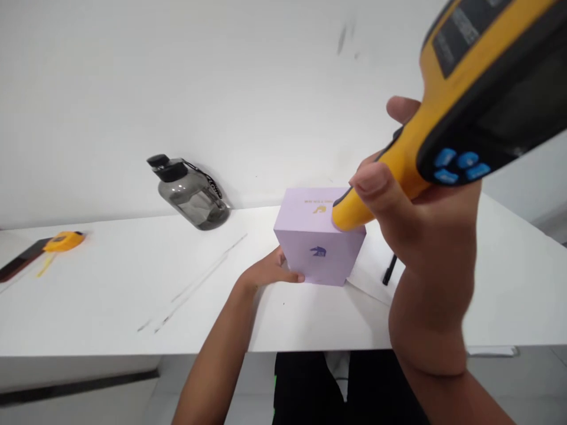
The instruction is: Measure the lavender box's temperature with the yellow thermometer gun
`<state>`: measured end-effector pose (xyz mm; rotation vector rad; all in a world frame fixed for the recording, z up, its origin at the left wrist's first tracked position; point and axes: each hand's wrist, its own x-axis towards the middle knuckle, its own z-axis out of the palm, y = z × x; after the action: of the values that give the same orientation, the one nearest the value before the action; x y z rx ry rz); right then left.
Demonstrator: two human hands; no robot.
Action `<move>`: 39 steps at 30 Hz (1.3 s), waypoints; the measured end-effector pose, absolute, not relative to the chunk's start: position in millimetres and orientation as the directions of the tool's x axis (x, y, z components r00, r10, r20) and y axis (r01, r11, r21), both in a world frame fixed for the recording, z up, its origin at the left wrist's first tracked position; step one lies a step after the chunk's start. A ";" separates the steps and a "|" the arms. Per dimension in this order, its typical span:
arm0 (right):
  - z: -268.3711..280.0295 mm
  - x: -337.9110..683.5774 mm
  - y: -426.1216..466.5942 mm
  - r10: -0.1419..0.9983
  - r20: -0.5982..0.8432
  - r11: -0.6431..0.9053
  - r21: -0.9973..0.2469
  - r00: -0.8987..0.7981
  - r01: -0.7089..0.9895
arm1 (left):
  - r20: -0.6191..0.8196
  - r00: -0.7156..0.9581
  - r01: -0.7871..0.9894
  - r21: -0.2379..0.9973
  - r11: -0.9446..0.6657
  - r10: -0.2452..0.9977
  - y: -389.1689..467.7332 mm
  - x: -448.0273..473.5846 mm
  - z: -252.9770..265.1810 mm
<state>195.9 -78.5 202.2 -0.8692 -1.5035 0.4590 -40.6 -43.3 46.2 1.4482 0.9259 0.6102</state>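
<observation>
My right hand (425,248) is wrapped round the handle of a yellow and black pistol-grip thermal imager (411,147), which has a dark screen and several blue buttons. The device is held up close to the camera and runs out of view at the upper right. The handle's lower end overlaps a lilac box (316,260) in the picture; whether they touch, I cannot tell. The box stands on the white table (199,319), with a gold print on top and a dark blue emblem in front. My left hand (274,268) grips its lower left side, the thumb on the front.
A grey see-through bottle (195,198) with a black cap leans by the wall. A yellow tape measure (64,241) lies far left beside a dark flat strip (22,260). Right of the box, a black pen (390,270) lies on white paper (372,280), partly hidden by my right hand.
</observation>
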 end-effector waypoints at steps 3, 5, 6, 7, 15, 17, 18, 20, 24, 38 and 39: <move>197.2 191.9 -70.3 0.717 0.690 0.642 -0.709 0.099 0.290 | -0.187 0.552 0.148 0.981 0.126 0.812 -43.5 -41.2 44.0; 192.7 185.7 -62.3 0.717 0.688 0.645 -0.717 0.115 0.264 | -0.179 0.563 0.115 0.984 0.138 0.807 -42.6 -41.9 40.8; 190.8 182.6 -58.3 0.722 0.682 0.642 -0.723 0.116 0.254 | -0.169 0.568 0.097 0.986 0.139 0.805 -41.9 -42.3 39.2; 189.4 180.1 -54.6 0.730 0.675 0.636 -0.729 0.109 0.254 | -0.159 0.575 0.078 0.987 0.140 0.802 -41.1 -42.6 37.6; 180.6 175.7 -39.8 0.776 0.629 0.603 -0.717 -0.048 0.350 | -0.105 0.580 -0.033 0.988 0.152 0.808 -38.4 -44.2 32.5; 179.1 175.0 -39.5 0.773 0.634 0.604 -0.722 -0.027 0.338 | -0.103 0.578 -0.041 0.987 0.154 0.810 -38.5 -44.0 32.6; 179.0 174.9 -39.6 0.775 0.632 0.602 -0.726 -0.023 0.332 | -0.101 0.574 -0.044 0.987 0.154 0.812 -38.4 -43.8 32.7; 180.6 175.8 -40.8 0.789 0.614 0.586 -0.742 -0.020 0.327 | -0.091 0.562 -0.053 0.988 0.145 0.822 -38.2 -43.1 32.9; 190.0 183.3 -47.5 0.825 0.564 0.546 -0.782 -0.033 0.301 | -0.033 0.565 -0.090 0.991 0.101 0.824 -36.6 -41.4 33.1; 187.2 193.6 -47.1 0.853 0.504 0.517 -0.781 -0.135 0.351 | 0.119 0.462 -0.287 0.958 0.021 0.879 -33.8 -36.4 31.7; 186.9 194.4 -46.8 0.854 0.502 0.516 -0.780 -0.139 0.355 | 0.111 0.456 -0.281 0.959 0.024 0.883 -33.3 -36.6 31.0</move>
<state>194.4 -46.8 186.9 -1.0254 -1.7224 0.6023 -36.6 -33.3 31.0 1.2256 0.6291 0.9984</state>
